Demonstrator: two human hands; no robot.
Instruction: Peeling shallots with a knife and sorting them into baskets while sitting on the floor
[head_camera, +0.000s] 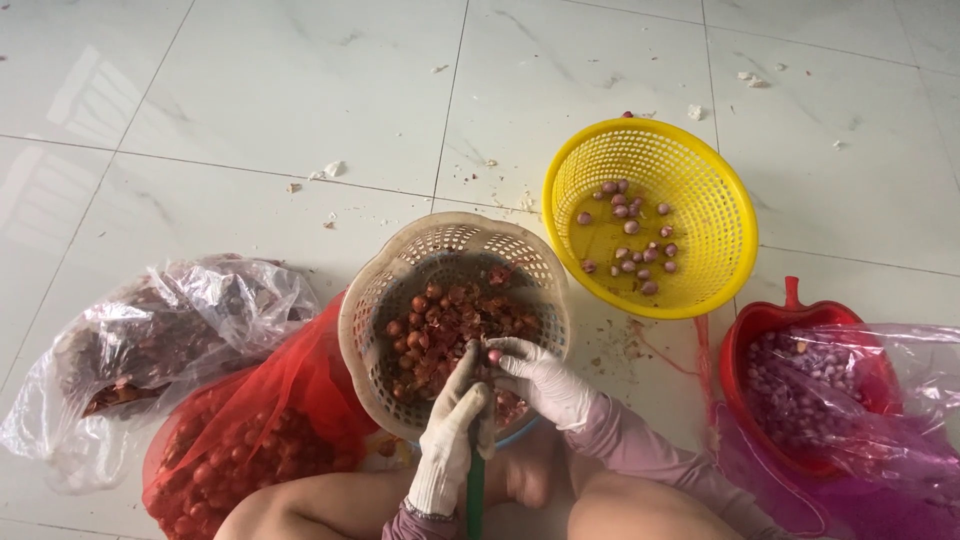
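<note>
- Gloved left hand (452, 425) has its grip clamped on a green-handled knife (475, 480), blade end hidden among the fingers.
- Right hand (540, 378), also in a white glove, pinches a small pinkish shallot (494, 356) at its fingertips.
- Shallot looks partly peeled, glossy, held just over the beige basket (372, 300) of reddish-brown unpeeled bulbs and skins.
- Yellow basket (720, 215) on the floor holds peeled purple ones.
</note>
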